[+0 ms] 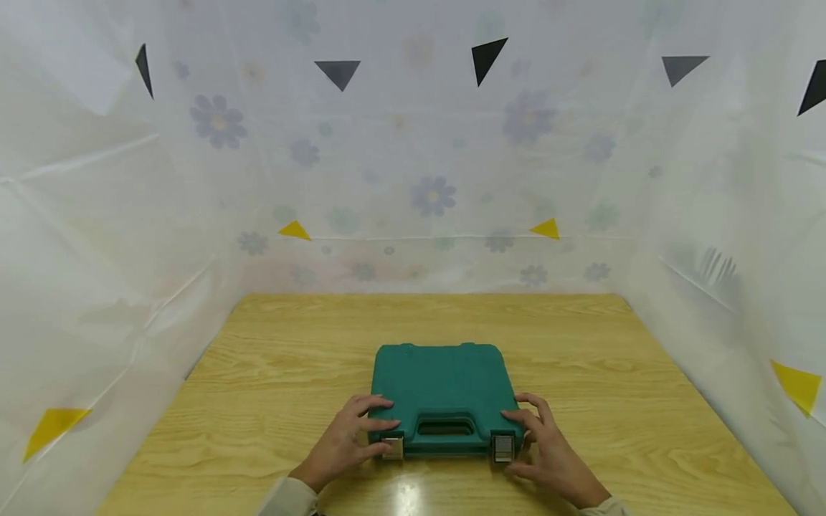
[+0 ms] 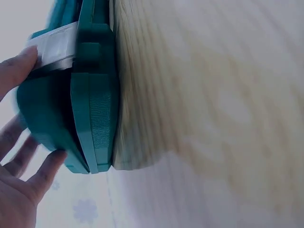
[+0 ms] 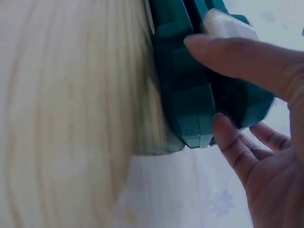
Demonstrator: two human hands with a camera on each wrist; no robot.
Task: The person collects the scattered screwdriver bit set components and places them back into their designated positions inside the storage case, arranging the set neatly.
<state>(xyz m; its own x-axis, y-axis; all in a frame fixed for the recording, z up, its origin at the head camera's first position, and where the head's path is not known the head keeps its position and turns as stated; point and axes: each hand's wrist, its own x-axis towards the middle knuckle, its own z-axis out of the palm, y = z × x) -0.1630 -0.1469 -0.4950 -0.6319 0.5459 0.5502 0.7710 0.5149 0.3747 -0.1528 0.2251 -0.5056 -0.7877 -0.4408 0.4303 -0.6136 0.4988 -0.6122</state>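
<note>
A green plastic carrying case (image 1: 442, 376) lies flat on the wooden table, its handle and two metal latches toward me. My left hand (image 1: 345, 441) holds its front left corner: the fingers rest on the lid and the thumb touches the left latch (image 2: 57, 45). At the front right corner, my right hand (image 1: 548, 448) has its fingers against the lid and side. Its thumb lies across the front, close by the right latch (image 3: 228, 23). In the left wrist view, a dark gap runs between lid and base near the latch. The case's contents are hidden.
The wood-grain table (image 1: 310, 344) reaches away on all sides of the case. White flower-printed sheeting (image 1: 413, 143) encloses it at the back, left and right, with black, grey and yellow triangles stuck on.
</note>
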